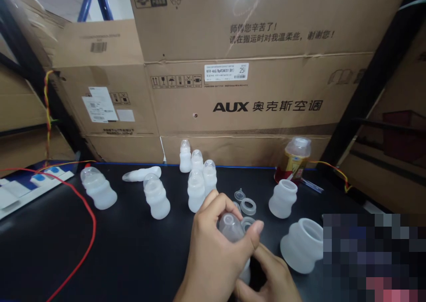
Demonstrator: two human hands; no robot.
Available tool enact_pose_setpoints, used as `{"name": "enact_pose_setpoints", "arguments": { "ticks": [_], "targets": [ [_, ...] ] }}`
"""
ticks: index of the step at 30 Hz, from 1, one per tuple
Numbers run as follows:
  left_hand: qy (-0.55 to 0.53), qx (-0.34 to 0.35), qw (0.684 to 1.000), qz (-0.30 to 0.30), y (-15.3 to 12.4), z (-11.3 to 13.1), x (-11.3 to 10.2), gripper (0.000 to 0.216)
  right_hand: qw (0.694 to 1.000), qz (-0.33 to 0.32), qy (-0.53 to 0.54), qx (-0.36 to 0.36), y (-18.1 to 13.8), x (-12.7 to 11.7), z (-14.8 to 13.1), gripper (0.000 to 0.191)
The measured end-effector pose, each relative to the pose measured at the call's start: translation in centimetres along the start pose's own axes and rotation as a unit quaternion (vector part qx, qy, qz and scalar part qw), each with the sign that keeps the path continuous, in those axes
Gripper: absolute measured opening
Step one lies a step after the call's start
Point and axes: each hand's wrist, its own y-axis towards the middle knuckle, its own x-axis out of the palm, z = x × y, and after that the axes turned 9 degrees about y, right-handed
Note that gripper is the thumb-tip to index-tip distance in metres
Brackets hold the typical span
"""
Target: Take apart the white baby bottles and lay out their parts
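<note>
Brown printed cardboard (269, 80) walls off the back of the bench; below it we have a matte black tabletop (133, 253), with a thin red cable (93, 224) looping across its left side.

Work in hand is at the near edge, right of centre. We note a wavy, translucent white plastic bottle (245, 273) between both hands, tilted, under a clear domed plastic cap (230, 226). Our left hand (216, 249) curls about the cap, thumb one side, fingers the other, pinching it. Our right hand (273, 275) is bent round the bottle's lower body and appears to grip it.

We judge the step to be seating or turning the cap; one frame cannot settle which way. Next move, as we read it, calls for a steady lower grip and the cap kept square to the neck.

Nearby: four capped white bottles (196, 191) clustered beyond the left hand, frosted ring-shaped collars (248, 206) just past the fingers, and two open, wide-mouthed frosted vessels (282, 200) to the right.

Hard to make out: the joint between cap and bottle, covered by the left hand; the right fingertips, out of sight; the bottle's base, not clearly seen. One collar is partly behind the left thumb. Lower right corner is pixelated, cutting into the nearer vessel; contents there unreadable.
</note>
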Motion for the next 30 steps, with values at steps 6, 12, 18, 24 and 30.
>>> {"name": "enact_pose_setpoints", "arguments": {
  "ticks": [6,12,18,24,30],
  "targets": [
    [-0.007,0.014,0.999,0.043,0.3,1.0,-0.5,0.025,0.999,-0.043,-0.006,-0.002,0.2,-0.5,-1.1,0.045],
    [-0.1,-0.003,0.994,0.049,1.7,1.7,-2.1,0.028,0.999,0.021,-0.024,-0.025,0.0,0.2,-1.3,0.034],
    [-0.16,-0.063,0.984,0.048,1.5,-0.9,-2.5,0.032,0.995,0.054,-0.044,-0.065,0.2,0.5,-0.6,0.038],
    [-0.068,-0.11,0.99,0.058,-0.7,-4.2,-4.3,0.034,0.996,0.067,-0.049,-0.027,-0.1,0.5,-0.2,0.048],
    [0.126,-0.109,0.986,0.014,-2.7,-9.4,-6.9,0.02,0.997,0.069,-0.037,0.005,-0.3,0.5,-0.5,0.054]
  ]
}}
